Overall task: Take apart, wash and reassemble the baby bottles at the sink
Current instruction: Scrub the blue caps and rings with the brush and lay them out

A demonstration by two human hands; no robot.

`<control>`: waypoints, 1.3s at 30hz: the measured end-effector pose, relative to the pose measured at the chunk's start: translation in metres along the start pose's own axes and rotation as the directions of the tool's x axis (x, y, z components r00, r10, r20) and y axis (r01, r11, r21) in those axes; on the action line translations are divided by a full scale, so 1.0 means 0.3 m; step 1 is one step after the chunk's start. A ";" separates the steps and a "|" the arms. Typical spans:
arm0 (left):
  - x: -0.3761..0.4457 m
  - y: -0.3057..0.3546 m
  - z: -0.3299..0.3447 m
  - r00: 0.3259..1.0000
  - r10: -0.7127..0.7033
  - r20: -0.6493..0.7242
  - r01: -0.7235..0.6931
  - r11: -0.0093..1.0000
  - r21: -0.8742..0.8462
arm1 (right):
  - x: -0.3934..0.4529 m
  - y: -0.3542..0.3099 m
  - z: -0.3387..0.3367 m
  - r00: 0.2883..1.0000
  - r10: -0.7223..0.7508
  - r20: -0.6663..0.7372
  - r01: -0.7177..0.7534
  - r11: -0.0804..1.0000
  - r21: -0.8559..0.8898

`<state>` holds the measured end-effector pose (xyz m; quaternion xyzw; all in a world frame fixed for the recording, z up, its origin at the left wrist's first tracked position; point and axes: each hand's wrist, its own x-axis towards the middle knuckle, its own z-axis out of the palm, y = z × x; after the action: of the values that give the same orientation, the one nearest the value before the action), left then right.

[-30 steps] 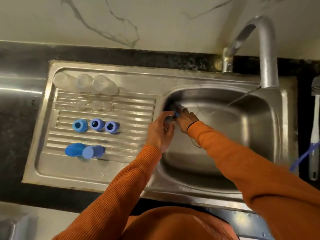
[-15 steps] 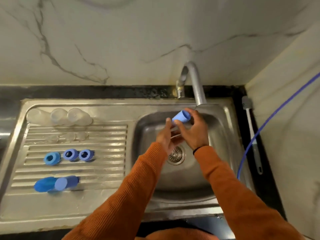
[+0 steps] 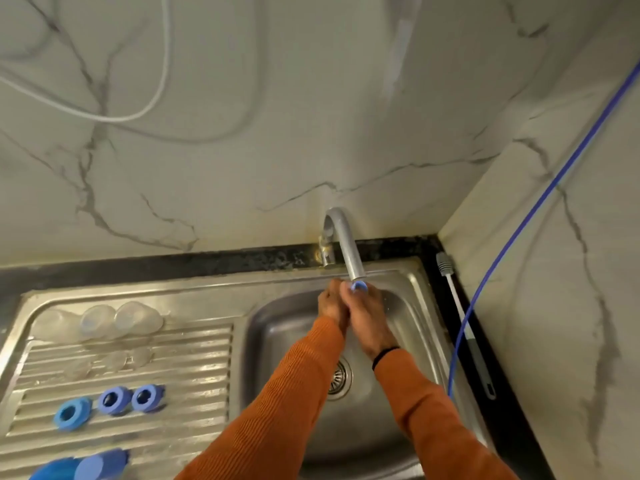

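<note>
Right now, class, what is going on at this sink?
A person in orange sleeves holds a small blue cap up under the tap spout, both hands clasped around it: the right hand has the main grip, the left hand steadies it. Whether water is running cannot be told. On the draining board lie three clear bottles, three blue rings and two blue caps. A bottle brush lies beside the sink.

2 blue caps [image 3: 79,465] cut off by bottom edge.
</note>
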<state>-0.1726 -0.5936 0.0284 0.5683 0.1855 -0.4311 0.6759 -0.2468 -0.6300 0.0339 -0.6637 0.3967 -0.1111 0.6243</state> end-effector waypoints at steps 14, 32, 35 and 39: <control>0.007 -0.005 -0.052 0.867 0.481 0.129 -0.453 0.656 0.603 | 0.109 0.028 -0.167 0.929 0.235 -0.287 -0.275 0.955 -0.109; -0.061 -0.050 -0.291 0.982 -0.156 -0.106 0.107 0.923 -0.369 | -0.106 0.167 -0.398 0.937 0.077 -0.341 -0.204 0.913 -0.353; -0.058 -0.057 -0.323 0.975 -0.213 -0.069 0.161 0.878 -0.450 | -0.296 0.167 -0.299 0.971 0.162 -0.175 -0.167 0.986 -0.014; -0.041 -0.052 -0.320 0.978 -0.198 -0.068 0.154 0.899 -0.410 | -0.502 0.153 -0.265 0.982 0.189 0.011 -0.187 0.964 0.188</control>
<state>-0.1687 -0.4997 0.0006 0.4206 0.3571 -0.4116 0.7254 -0.4152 -0.5843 0.0597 -0.5609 0.4477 -0.0905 0.6905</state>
